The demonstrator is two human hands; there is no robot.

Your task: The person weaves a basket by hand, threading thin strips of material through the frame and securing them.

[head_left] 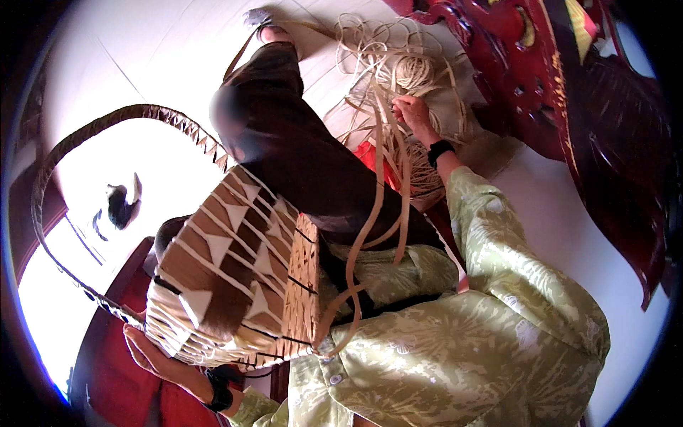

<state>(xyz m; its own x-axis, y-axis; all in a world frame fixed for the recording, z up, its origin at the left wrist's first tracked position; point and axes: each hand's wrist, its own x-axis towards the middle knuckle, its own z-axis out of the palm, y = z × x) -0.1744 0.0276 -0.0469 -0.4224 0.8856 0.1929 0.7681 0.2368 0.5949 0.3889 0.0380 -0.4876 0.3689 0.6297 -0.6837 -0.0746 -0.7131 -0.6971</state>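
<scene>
A basket (213, 260) with a brown base, pale triangles and cords wound round it lies tilted on my lap. My left hand (160, 364) holds it at the lower left, its fingers partly hidden by the basket's edge. A tall arched handle (92, 127), wrapped in dark strip, rises from the far left side. Flat tan strips (371, 220) run from the basket's near right corner up toward the pile of strips. There my right hand (415, 116) is closed in a pinch on a tan strip beside a coiled bundle (414, 71).
Loose loops and a lower heap of strips (425, 174) lie on the pale floor (135, 50), next to a red piece (366, 154). Glossy dark-red carved furniture (583, 135) stands at the right. My outstretched leg (320, 164) lies between basket and strips. A dark-and-white object (122, 203) is at the left.
</scene>
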